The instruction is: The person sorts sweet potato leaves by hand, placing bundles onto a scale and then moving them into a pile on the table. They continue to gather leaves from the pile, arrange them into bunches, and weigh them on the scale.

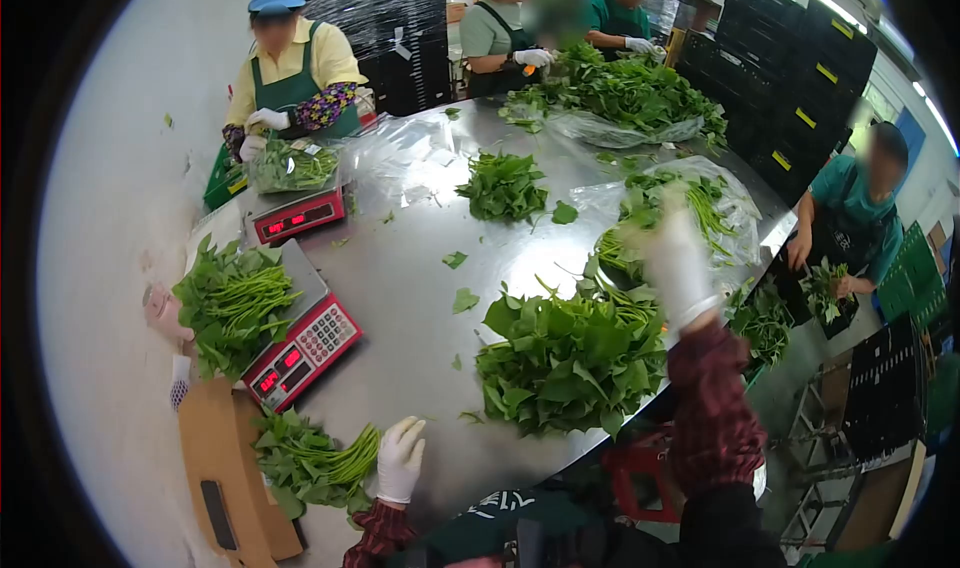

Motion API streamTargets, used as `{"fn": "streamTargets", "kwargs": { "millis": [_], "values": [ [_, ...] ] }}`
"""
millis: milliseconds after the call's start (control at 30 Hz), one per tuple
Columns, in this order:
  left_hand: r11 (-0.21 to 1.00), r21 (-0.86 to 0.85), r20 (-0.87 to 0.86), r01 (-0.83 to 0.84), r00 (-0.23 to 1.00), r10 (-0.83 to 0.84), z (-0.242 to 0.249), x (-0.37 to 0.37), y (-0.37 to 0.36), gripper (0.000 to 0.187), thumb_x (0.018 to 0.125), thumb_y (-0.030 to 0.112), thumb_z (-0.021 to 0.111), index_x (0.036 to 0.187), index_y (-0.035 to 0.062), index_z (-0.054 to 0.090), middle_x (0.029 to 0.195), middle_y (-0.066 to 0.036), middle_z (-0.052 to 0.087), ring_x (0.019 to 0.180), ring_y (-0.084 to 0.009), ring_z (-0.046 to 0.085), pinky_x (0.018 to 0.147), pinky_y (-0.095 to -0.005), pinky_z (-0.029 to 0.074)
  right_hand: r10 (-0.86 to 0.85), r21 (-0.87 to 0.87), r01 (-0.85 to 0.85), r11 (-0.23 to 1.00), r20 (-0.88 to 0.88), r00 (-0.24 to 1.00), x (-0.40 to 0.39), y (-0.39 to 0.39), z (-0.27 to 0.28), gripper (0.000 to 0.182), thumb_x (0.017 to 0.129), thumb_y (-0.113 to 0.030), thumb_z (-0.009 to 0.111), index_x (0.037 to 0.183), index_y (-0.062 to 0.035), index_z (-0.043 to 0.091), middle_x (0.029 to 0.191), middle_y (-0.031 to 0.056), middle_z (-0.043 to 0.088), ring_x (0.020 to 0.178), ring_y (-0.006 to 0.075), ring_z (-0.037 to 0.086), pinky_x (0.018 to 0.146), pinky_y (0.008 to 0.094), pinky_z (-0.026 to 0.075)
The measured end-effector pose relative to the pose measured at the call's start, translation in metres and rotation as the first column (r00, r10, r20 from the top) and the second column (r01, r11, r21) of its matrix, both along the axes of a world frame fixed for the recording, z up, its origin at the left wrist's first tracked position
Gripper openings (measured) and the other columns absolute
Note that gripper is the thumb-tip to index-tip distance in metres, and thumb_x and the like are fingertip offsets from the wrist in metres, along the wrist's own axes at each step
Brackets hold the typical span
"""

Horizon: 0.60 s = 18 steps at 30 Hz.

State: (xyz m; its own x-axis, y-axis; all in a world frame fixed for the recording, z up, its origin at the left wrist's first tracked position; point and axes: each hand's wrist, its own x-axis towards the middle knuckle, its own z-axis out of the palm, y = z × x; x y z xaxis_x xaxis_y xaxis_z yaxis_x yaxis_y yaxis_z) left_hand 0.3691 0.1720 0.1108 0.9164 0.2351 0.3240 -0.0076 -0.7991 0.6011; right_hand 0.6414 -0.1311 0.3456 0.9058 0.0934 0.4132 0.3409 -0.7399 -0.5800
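My left hand [401, 459], in a white glove, is at the table's front edge, beside the cut stems of a leafy bunch [315, 460]; its fingers look pressed together around the stem ends. My right hand [672, 238], gloved too, is stretched out over the green stems [708, 213] on the right side and is smeared by motion, so its fingers cannot be made out. Below it lies a large heap of leafy greens [570, 358]. Another bunch [235, 303] rests on the near red scale [305, 353] at the left.
Across the steel table [400, 278], a person [300, 78] handles a bagged bunch [295, 166] on a second scale [300, 216]. Two people stand behind a big leafy pile [640, 93]. At the right, another person [850, 218] holds greens. A cardboard box [225, 468] stands front left.
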Motion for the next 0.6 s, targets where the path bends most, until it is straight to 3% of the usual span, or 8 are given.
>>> {"fn": "streamTargets", "kwargs": {
  "millis": [33, 100, 167, 233, 267, 300, 367, 600],
  "values": [
    [0.999, -0.002, 0.007, 0.038, 0.999, -0.038, 0.002, 0.008, -0.003, 0.031, 0.077, 0.005, 0.063, 0.109, 0.0064, 0.063, 0.112, -0.012, 0.059, 0.105, -0.0298, 0.055, 0.091, -0.0383, 0.043, -0.131, -0.059, 0.195, 0.979, 0.553, 0.823, 0.027, -0.036, -0.005, 0.041, 0.082, -0.023, 0.065, 0.111, 0.0031, 0.05, 0.079, 0.0177, 0.057, 0.07, 0.0253, 0.058, 0.063, 0.0358, 0.045],
    [0.997, 0.001, 0.028, 0.073, 0.997, -0.073, 0.007, 0.029, -0.008, 0.03, 0.078, 0.005, 0.063, 0.108, 0.0064, 0.063, 0.111, -0.012, 0.06, 0.103, -0.0296, 0.056, 0.09, -0.0377, 0.044, -0.29, 0.004, 0.376, 0.927, 0.643, 0.709, 0.059, -0.111, -0.009, 0.032, 0.085, -0.019, 0.062, 0.108, 0.0016, 0.053, 0.086, 0.0169, 0.06, 0.073, 0.0222, 0.059, 0.062, 0.0317, 0.045],
    [0.995, -0.055, 0.048, 0.082, 0.996, -0.079, 0.011, 0.045, -0.016, 0.028, 0.079, 0.004, 0.062, 0.107, 0.0064, 0.064, 0.109, -0.011, 0.062, 0.101, -0.0296, 0.057, 0.088, -0.0368, 0.045, -0.2, -0.106, 0.281, 0.954, 0.475, 0.857, 0.036, -0.144, -0.01, 0.02, 0.088, -0.015, 0.057, 0.101, -0.0004, 0.058, 0.081, 0.0137, 0.061, 0.062, 0.0182, 0.058, 0.054, 0.0293, 0.044],
    [0.99, -0.088, 0.059, 0.11, 0.993, -0.105, 0.021, 0.068, -0.021, 0.027, 0.079, 0.002, 0.062, 0.106, 0.006, 0.065, 0.107, -0.012, 0.062, 0.1, -0.0295, 0.058, 0.087, -0.0362, 0.046, -0.317, 0.16, 0.308, 0.938, 0.033, 0.948, 0.017, -0.137, -0.023, 0.022, 0.088, -0.019, 0.059, 0.078, 0.0004, 0.057, 0.066, 0.0148, 0.059, 0.057, 0.0251, 0.059, 0.052, 0.0326, 0.044],
    [0.983, -0.121, 0.077, 0.136, 0.989, -0.127, 0.028, 0.084, -0.024, 0.026, 0.079, 0.001, 0.061, 0.105, 0.0056, 0.065, 0.105, -0.012, 0.063, 0.098, -0.0294, 0.059, 0.085, -0.0355, 0.047, -0.305, 0.173, 0.312, 0.934, -0.068, 0.95, 0.018, -0.138, -0.04, 0.018, 0.087, -0.016, 0.059, 0.081, 0.0004, 0.056, 0.068, 0.0164, 0.059, 0.06, 0.0277, 0.06, 0.054, 0.0351, 0.045],
    [0.983, -0.117, 0.072, 0.141, 0.988, -0.133, 0.038, 0.099, -0.029, 0.026, 0.079, 0.001, 0.061, 0.105, 0.0056, 0.065, 0.105, -0.012, 0.063, 0.098, -0.0294, 0.059, 0.085, -0.0355, 0.047, -0.248, 0.062, 0.241, 0.969, 0.17, 0.954, 0.036, -0.158, -0.084, 0.014, 0.087, -0.014, 0.058, 0.083, -0.0002, 0.056, 0.071, 0.0182, 0.061, 0.065, 0.0326, 0.061, 0.059, 0.0378, 0.047],
    [0.971, -0.114, 0.125, 0.212, 0.972, -0.198, 0.063, 0.132, -0.04, 0.026, 0.079, -0.002, 0.061, 0.103, 0.005, 0.066, 0.101, -0.012, 0.064, 0.095, -0.0286, 0.061, 0.083, -0.0347, 0.048, -0.252, 0.034, 0.251, 0.967, 0.031, 0.967, 0.033, -0.159, -0.103, 0.012, 0.085, -0.013, 0.059, 0.086, -0.0014, 0.058, 0.077, 0.02, 0.062, 0.07, 0.0371, 0.061, 0.063, 0.0395, 0.048],
    [0.929, -0.134, 0.054, 0.345, 0.938, -0.341, 0.106, 0.273, -0.04, 0.027, 0.081, 0.004, 0.062, 0.108, 0.0037, 0.065, 0.102, -0.011, 0.065, 0.091, -0.0224, 0.063, 0.078, -0.0297, 0.05, -0.139, -0.001, 0.143, 0.99, -0.238, 0.961, 0.047, -0.18, -0.138, 0.021, 0.085, -0.02, 0.061, 0.078, -0.0002, 0.061, 0.06, 0.0151, 0.059, 0.054, 0.0282, 0.06, 0.053, 0.0371, 0.046]
  ]
}}
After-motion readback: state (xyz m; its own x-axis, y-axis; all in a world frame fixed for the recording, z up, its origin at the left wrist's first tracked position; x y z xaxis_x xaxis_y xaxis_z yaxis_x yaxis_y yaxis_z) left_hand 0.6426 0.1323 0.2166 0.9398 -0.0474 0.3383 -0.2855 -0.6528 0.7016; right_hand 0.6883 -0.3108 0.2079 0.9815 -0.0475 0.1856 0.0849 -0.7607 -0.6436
